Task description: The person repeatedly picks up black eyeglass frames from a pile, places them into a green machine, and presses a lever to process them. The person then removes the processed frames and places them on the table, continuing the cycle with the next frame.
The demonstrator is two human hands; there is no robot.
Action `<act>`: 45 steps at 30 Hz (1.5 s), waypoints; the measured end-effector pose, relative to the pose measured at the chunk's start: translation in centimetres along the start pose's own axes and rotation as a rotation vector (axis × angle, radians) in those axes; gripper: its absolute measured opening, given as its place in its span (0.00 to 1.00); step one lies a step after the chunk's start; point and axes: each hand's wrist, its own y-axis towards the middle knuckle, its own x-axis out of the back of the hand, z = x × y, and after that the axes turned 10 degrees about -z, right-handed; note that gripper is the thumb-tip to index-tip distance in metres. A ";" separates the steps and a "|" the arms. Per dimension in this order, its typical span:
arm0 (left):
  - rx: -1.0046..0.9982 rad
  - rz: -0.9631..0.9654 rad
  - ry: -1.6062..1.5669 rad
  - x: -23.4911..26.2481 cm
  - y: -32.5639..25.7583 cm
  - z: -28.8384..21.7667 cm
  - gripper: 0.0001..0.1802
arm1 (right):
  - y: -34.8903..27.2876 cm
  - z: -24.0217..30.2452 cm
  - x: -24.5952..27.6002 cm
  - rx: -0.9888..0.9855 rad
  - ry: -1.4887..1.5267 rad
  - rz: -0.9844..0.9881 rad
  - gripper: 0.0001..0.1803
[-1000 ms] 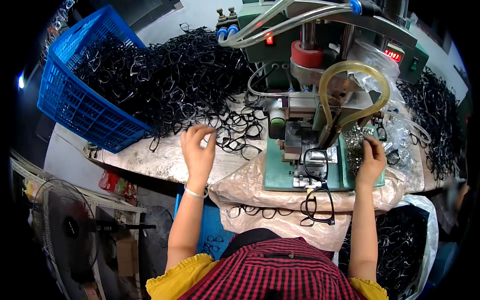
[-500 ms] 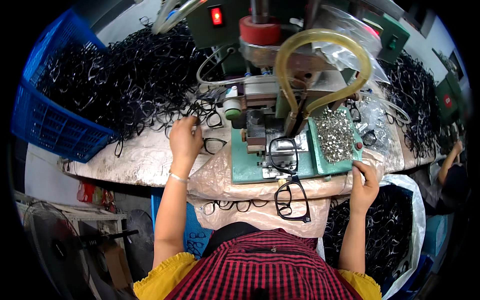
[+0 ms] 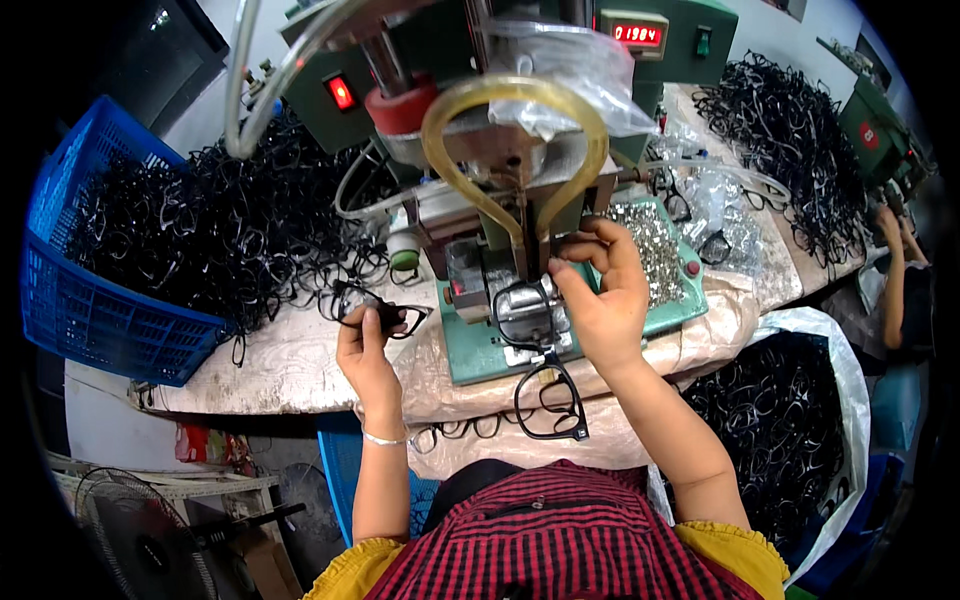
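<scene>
While a black spectacle frame point(image 3: 408, 322) is pinched between the thumb and fingers of the left hand point(image 3: 370, 368), left of centre in the picture, the right hand point(image 3: 612, 295) is held beside the metal head of the green press, right of centre. Its fingers are partly curled and its thumb is set apart from them; whether anything small is gripped there cannot be told. A second frame point(image 3: 545, 357) is seated in the press at the centre, turned lengthwise, with its lower rim hung over the front edge of the green base point(image 3: 468, 368). A yellowish tube point(image 3: 515, 88) is looped above it. Small shiny metal pieces point(image 3: 655, 255) are heaped in the green tray point(image 3: 692, 305), just right of the right hand. More frames are piled at the upper left, partly within a tilted blue basket point(image 3: 100, 325), and at the upper right. A white-rimmed sack point(image 3: 845, 400) is filled with dark frames at the lower right. Part of a co-worker's arm point(image 3: 893, 275) is seen at the right edge.
</scene>
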 end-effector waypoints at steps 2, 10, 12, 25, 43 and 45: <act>-0.154 0.090 -0.201 -2.8 -0.6 -4.8 0.08 | 0.3 0.9 -0.2 -0.044 0.025 0.056 0.25; -0.518 0.388 -0.315 -9.5 -0.3 -12.5 0.03 | -1.0 4.9 -1.3 -0.302 0.259 0.111 0.29; -0.609 0.478 -0.189 -9.1 -1.4 -12.7 0.03 | -0.9 4.5 -0.2 -0.174 0.155 0.171 0.26; -0.972 0.860 0.208 -9.4 -4.2 -8.3 0.10 | 3.6 -5.6 8.7 0.448 -0.973 -0.049 0.06; -0.820 0.568 1.352 3.5 3.7 -0.7 0.26 | 3.0 -7.5 8.8 -0.150 -0.083 -0.325 0.07; -0.700 0.462 1.256 3.1 6.7 2.7 0.16 | 3.3 -5.8 7.2 -0.100 -0.199 -0.251 0.07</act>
